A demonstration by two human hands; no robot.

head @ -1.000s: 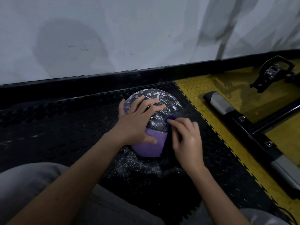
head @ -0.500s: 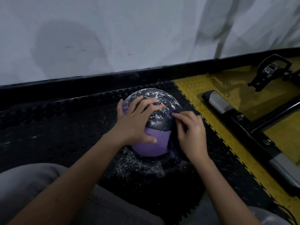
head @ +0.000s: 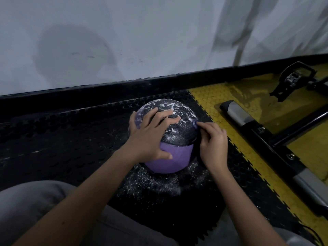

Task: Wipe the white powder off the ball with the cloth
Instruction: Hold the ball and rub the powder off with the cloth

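Observation:
A purple and black ball (head: pixel 179 132) sits on the black studded floor mat (head: pixel 62 139), its top speckled with white powder. My left hand (head: pixel 150 137) lies spread over the ball's left and top, thumb on the purple panel, holding it still. My right hand (head: pixel 213 142) presses against the ball's right side, fingers closed on a dark cloth (head: pixel 196 124) of which only a small purplish edge shows at the fingertips. The lower purple panel looks free of powder.
White powder (head: pixel 159 181) lies scattered on the mat in front of the ball. Yellow floor tiles (head: pixel 248 157) begin right of the mat, with a black and silver exercise machine base (head: pixel 266 135) and a pedal (head: pixel 292 79) on them. A white wall stands behind.
My right hand has slid with the cloth from the ball's front right up and around to its right side. My left hand has stayed on the ball.

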